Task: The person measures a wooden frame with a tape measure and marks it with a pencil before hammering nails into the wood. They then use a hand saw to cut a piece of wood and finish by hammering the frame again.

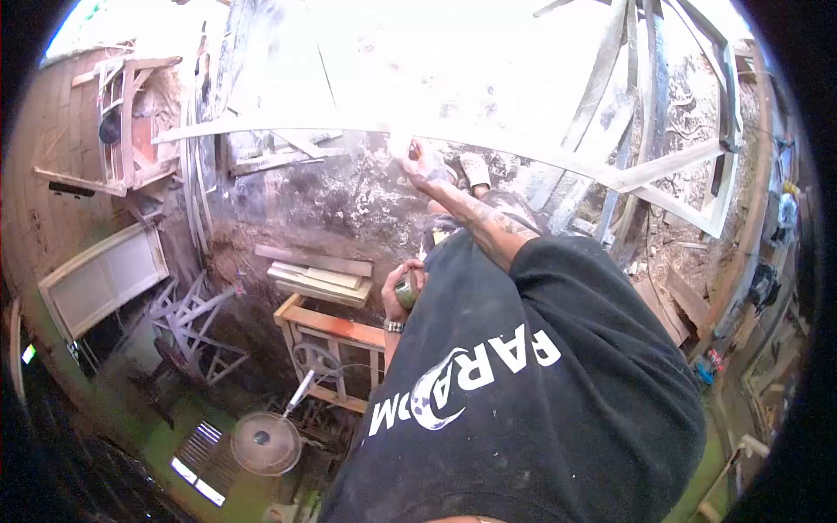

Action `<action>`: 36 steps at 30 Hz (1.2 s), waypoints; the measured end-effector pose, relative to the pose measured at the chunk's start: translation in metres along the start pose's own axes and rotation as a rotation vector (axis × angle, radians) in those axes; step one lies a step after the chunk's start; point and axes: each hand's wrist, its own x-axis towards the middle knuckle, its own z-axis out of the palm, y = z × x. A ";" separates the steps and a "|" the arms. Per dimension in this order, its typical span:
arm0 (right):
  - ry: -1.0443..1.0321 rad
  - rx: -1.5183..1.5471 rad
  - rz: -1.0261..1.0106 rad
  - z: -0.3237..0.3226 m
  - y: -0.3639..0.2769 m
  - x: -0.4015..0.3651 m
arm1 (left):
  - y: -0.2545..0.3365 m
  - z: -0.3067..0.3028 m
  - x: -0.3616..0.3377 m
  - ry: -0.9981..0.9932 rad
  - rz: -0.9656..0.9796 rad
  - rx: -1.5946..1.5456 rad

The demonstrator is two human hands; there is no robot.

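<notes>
My right hand (425,167) reaches forward on a tattooed arm and rests its fingers on a long white-painted wooden bar (288,125) that belongs to a large frame (671,170). Whether it grips the bar or only presses on it is unclear. Close to my chest, my left hand (399,292) is closed around a small greenish can (406,295); a metal band (394,326) sits on that wrist. My black shirt with white lettering (523,392) fills the lower right.
Below lie stacked boards (318,277) on an orange wooden frame (330,329), a folded white chair frame (187,322), a round fan (266,442), and a white panel (105,279). More white frames (131,122) lean on the stained wall (349,200).
</notes>
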 end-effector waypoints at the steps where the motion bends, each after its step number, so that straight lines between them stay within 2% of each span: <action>1: -0.009 0.010 0.002 0.001 0.000 0.003 | 0.014 0.002 0.014 -0.016 -0.023 0.089; 3: -0.025 0.030 -0.001 0.001 -0.001 0.008 | 0.038 0.007 0.033 -0.081 -0.037 0.212; 7: -0.028 0.052 -0.011 -0.003 -0.003 0.009 | 0.081 0.015 0.053 -0.044 0.018 0.367; 10: -0.045 0.381 0.016 0.020 0.025 0.022 | 0.103 0.007 0.063 -0.056 0.033 0.270; 11: -0.053 0.205 0.068 0.006 0.005 0.014 | 0.109 0.011 0.064 -0.069 0.071 0.290; 14: -0.045 0.273 0.061 0.009 0.007 0.013 | 0.116 0.003 0.070 -0.053 0.052 0.264; 17: -0.042 0.279 0.138 0.006 0.004 0.010 | 0.119 -0.003 0.077 -0.065 0.005 0.238; 20: -0.073 0.086 0.274 -0.026 -0.063 -0.012 | 0.114 -0.010 0.084 -0.077 0.024 0.261; 23: -0.038 0.286 0.254 -0.008 -0.012 0.002 | 0.117 -0.007 0.086 -0.078 -0.005 0.231; 26: 0.004 0.111 0.050 -0.010 -0.009 0.004 | 0.117 -0.023 0.101 -0.128 0.027 0.246; 27: -0.011 0.063 0.134 -0.013 -0.006 0.002 | 0.116 -0.022 0.103 -0.132 0.043 0.246; 29: -0.002 -0.040 0.134 -0.016 -0.007 0.005 | 0.119 -0.022 0.109 -0.140 0.061 0.245; 32: -0.027 -0.132 0.104 -0.020 -0.023 0.001 | 0.127 -0.018 0.114 -0.125 -0.021 0.227; 34: -0.063 -0.230 0.111 -0.031 -0.049 -0.004 | 0.137 0.000 0.106 -0.101 0.003 0.346; 35: -0.123 -0.210 0.194 -0.035 -0.045 0.003 | 0.135 -0.004 0.111 -0.093 0.009 0.356; 36: -0.177 -0.186 0.276 -0.037 -0.034 0.011 | 0.133 -0.007 0.114 -0.067 0.095 0.463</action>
